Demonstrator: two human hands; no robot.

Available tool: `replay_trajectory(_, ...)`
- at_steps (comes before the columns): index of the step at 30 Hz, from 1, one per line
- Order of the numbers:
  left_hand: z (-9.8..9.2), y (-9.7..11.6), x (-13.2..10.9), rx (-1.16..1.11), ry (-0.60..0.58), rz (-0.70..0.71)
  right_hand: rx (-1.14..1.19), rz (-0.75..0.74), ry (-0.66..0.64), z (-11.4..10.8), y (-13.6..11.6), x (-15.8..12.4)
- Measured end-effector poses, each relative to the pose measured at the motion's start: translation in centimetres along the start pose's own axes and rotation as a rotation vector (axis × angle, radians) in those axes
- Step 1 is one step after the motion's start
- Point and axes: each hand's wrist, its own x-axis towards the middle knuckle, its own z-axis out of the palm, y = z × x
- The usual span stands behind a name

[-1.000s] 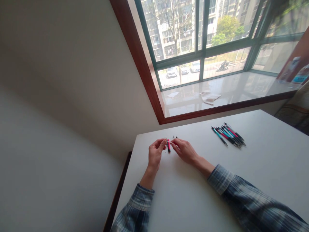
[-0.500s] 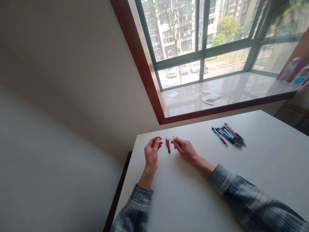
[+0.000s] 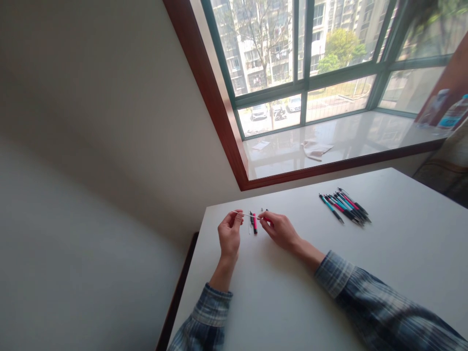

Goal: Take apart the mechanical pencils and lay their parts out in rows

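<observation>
My left hand [image 3: 229,235] is closed in a pinch on a thin whitish pen refill [image 3: 250,215], held above the table near its far left corner. The refill runs across to my right hand [image 3: 282,229], whose thumb and fingers close on its other end. Something pinkish shows between the right fingers, too small to make out. Below the refill, a pink pen barrel [image 3: 255,226] with a dark end lies on the table. Beside it are a slim black pen part [image 3: 251,220] and a thin pale stick [image 3: 249,228]. A tiny piece [image 3: 262,209] sits just beyond the right fingertips.
Several click pens [image 3: 347,207], teal, pink and black, lie bunched on the white table [image 3: 292,302] to the right. Behind it, the window sill [image 3: 278,163] carries a crumpled cloth [image 3: 316,149] and plastic bottles [image 3: 453,113]. A wall [image 3: 109,195] rises on the left.
The refill, earlier angled from the right hand with its far end free, now lies nearly level and reaches into the left fingers. Both hands have otherwise barely moved.
</observation>
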Motion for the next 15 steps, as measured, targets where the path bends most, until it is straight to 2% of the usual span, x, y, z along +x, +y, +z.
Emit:
replay_trajectory(3, -0.6, -0.1, 0.5, -0.079, 0.062, -0.069, -0.021, 0.065, 0.107, -0.4, 1.4, 0.5)
replay_trajectory(8, -0.6, -0.5, -0.1, -0.087, -0.082, -0.238, -0.02, 0.235, 0.257, -1.8, 4.4, 1.7)
replay_trajectory(11, -0.4, -1.0, -0.2, -0.045, -0.15, -0.235, -0.029, 0.267, 0.288, -2.1, 5.2, 2.1)
replay_trajectory(13, -0.6, -1.0, 0.2, -0.071, -0.116, -0.187, -0.046, 0.237, 0.256, -1.9, 5.4, 2.3)
replay_trajectory(15, -1.1, -1.0, 1.0, -0.154, -0.003, -0.133, -0.05, 0.191, 0.229, -1.5, 5.5, 2.5)
